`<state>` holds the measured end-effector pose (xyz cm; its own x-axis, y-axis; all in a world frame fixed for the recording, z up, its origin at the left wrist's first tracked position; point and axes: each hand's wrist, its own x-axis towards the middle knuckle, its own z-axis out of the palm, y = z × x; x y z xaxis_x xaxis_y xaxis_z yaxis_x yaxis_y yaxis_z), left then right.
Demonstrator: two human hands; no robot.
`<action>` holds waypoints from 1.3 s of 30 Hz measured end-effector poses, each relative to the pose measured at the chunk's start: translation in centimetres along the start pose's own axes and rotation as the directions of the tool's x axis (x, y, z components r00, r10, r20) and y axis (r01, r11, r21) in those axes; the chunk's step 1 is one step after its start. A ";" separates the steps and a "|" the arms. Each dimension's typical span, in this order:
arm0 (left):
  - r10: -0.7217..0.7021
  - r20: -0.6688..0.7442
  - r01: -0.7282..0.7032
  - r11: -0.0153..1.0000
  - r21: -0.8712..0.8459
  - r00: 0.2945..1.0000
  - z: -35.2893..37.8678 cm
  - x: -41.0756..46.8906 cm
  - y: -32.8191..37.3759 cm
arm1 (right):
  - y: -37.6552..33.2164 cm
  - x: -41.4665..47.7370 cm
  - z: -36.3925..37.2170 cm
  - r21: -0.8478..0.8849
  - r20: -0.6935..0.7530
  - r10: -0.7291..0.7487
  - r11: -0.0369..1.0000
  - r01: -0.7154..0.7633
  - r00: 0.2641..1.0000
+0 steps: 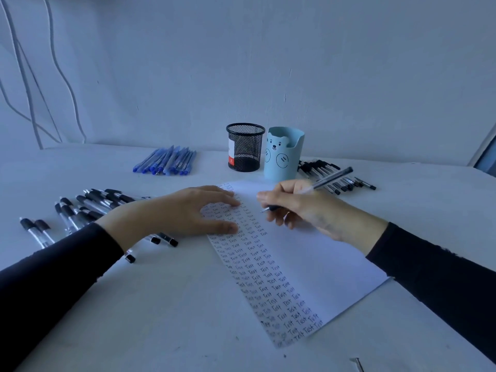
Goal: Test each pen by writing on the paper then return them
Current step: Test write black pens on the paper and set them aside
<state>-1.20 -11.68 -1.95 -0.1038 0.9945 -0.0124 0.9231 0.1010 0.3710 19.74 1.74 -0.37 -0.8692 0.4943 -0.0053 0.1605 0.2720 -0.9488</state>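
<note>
Right hand (300, 210) is gripping a black pen (331, 179), its tip lying on the paper (322, 269) just right of the written columns; left hand (179, 213), fingers straight, is pressing flat on the paper's left edge.

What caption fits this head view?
The right hand grips a pen, tip over the paper lined with "Test" marks, while the left hand presses it flat.
</note>
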 end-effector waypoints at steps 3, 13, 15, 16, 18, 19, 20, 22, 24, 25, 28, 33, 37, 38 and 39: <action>0.012 -0.009 -0.012 1.000 -0.011 1.000 -0.1 0.0 -0.1 | 0.5 -0.2 1.2 -0.148 -0.088 -0.085 0.986 0.071 0.993; 0.003 0.000 -0.003 1.000 -0.024 1.000 -0.4 -0.2 -0.1 | 1.8 -0.1 2.7 -0.237 -0.160 -0.169 0.963 0.129 0.972; 0.000 0.002 0.000 1.000 -0.021 1.000 -0.5 -0.2 -0.2 | 1.8 0.0 2.7 -0.233 -0.159 -0.173 0.963 0.133 0.972; -0.001 0.003 0.001 1.000 -0.020 1.000 -0.5 -0.2 -0.2 | 1.9 0.0 2.8 -0.233 -0.156 -0.172 0.963 0.133 0.973; 0.000 0.004 0.000 1.000 -0.020 1.000 -0.5 -0.2 -0.4 | 1.9 0.0 2.9 -0.241 -0.149 -0.166 0.962 0.127 0.975; 0.003 0.003 -0.003 1.000 -0.024 1.000 -0.5 -0.1 -0.3 | 1.9 0.0 2.9 -0.246 -0.149 -0.166 0.961 0.126 0.975; 0.003 0.004 -0.003 1.000 -0.026 1.000 -0.5 -0.1 -0.4 | 1.9 0.0 2.9 -0.248 -0.152 -0.169 0.960 0.128 0.974; 0.008 0.002 -0.008 1.000 -0.023 1.000 -0.5 -0.1 -0.3 | 1.8 0.0 2.8 -0.244 -0.164 -0.176 0.961 0.133 0.971; 0.011 0.002 -0.011 1.000 -0.021 1.000 -0.4 -0.1 -0.4 | 1.8 0.0 2.7 -0.225 -0.164 -0.170 0.965 0.131 0.972; 0.011 0.002 -0.011 1.000 -0.020 1.000 -0.4 -0.1 -0.4 | 1.7 -0.1 2.7 -0.221 -0.158 -0.166 0.967 0.129 0.973; 0.012 -0.002 -0.012 1.000 -0.017 1.000 -0.4 -0.1 -0.4 | 1.6 -0.2 2.8 -0.239 -0.139 -0.157 0.964 0.120 0.978; 0.010 -0.012 -0.011 0.999 -0.032 1.000 -0.4 -0.1 -0.2 | 1.6 -0.1 2.7 -0.235 -0.154 -0.162 0.964 0.123 0.975; 0.010 -0.015 -0.010 1.000 -0.030 1.000 -0.4 -0.3 0.0 | 1.7 -0.1 2.6 -0.232 -0.144 -0.172 0.963 0.135 0.975; 0.010 -0.017 -0.010 1.000 -0.030 1.000 -0.4 -0.3 0.1 | 1.7 -0.1 2.6 -0.234 -0.143 -0.172 0.963 0.135 0.975; 0.010 -0.017 -0.010 0.999 -0.031 1.000 -0.4 -0.3 0.1 | 1.7 -0.1 2.6 -0.234 -0.147 -0.173 0.963 0.135 0.974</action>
<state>-1.26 -11.99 -1.53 -0.1008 0.9949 0.0067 0.9121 0.0898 0.3999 18.87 0.04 -2.78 -0.8057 0.5558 0.2049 0.1462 0.5218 -0.8405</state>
